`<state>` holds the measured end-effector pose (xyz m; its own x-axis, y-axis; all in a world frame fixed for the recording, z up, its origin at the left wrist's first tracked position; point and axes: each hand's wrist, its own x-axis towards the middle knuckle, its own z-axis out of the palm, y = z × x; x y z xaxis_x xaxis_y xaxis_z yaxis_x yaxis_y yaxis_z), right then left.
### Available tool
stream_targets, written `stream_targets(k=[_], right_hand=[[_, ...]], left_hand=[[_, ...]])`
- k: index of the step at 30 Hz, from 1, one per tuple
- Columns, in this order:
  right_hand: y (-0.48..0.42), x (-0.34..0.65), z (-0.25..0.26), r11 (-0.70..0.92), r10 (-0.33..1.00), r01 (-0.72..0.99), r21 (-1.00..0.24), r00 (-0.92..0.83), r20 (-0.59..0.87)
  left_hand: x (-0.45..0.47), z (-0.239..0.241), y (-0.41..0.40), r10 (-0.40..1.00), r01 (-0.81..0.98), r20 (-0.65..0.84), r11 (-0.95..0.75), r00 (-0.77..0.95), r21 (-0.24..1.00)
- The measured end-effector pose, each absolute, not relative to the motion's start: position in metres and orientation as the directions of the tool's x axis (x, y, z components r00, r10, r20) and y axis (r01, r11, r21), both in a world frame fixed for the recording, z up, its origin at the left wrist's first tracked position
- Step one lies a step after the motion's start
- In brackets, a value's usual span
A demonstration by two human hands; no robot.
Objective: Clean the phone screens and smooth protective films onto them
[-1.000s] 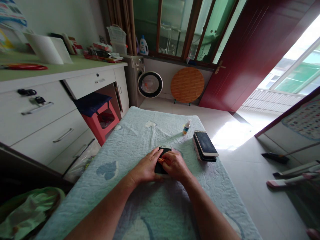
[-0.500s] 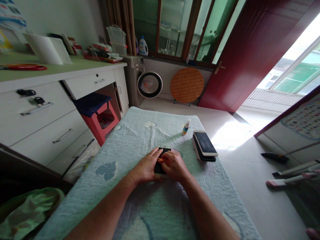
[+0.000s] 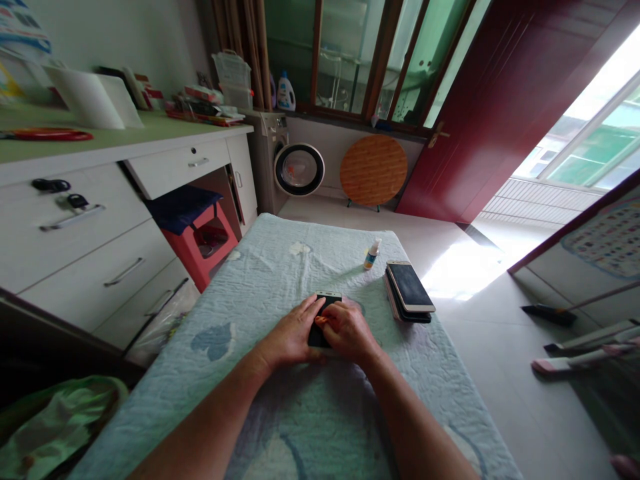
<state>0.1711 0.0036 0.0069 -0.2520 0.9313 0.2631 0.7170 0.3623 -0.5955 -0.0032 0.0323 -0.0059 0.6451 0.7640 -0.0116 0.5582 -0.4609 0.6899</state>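
Observation:
A smartphone [image 3: 319, 339] with a dark screen and pale frame lies on the cloth-covered table, partly covered by both hands. My left hand [image 3: 291, 335] grips its left side, with fingertips resting on the edge of the screen. In my right hand [image 3: 351, 331], bent fingers pinch a small orange cloth [image 3: 321, 321] and press it against the screen. Most of the cloth is hidden under the fingers. Right of the hands sits a stack of phones [image 3: 413, 288], the top one with a pale frame. Behind that stands a small spray bottle [image 3: 371, 255] with a white top.
A pale blue quilted cover [image 3: 260, 280] spreads over the table. To the left are a red stool [image 3: 200, 243] and a white drawer desk [image 3: 95, 247]. A bin [image 3: 65, 423] with a green bag stands at lower left. Farther back are a washing machine [image 3: 273, 143] and a folded round table [image 3: 374, 170].

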Motion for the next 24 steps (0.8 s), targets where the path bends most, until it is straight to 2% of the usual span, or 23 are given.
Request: stream_targets(k=[19, 24], right_hand=[[0.0035, 0.1712, 0.0073, 0.359, 0.932, 0.729, -0.583, -0.249, 0.264], [0.0038, 0.1719, 0.0064, 0.361, 0.932, 0.725, -0.587, -0.253, 0.260]], left_hand=[[0.0002, 0.0031, 0.0292, 0.776, 0.604, -0.049, -0.448, 0.629, 0.659], [-0.0014, 0.0010, 0.0303, 0.765, 0.579, -0.018, -0.471, 0.644, 0.666]])
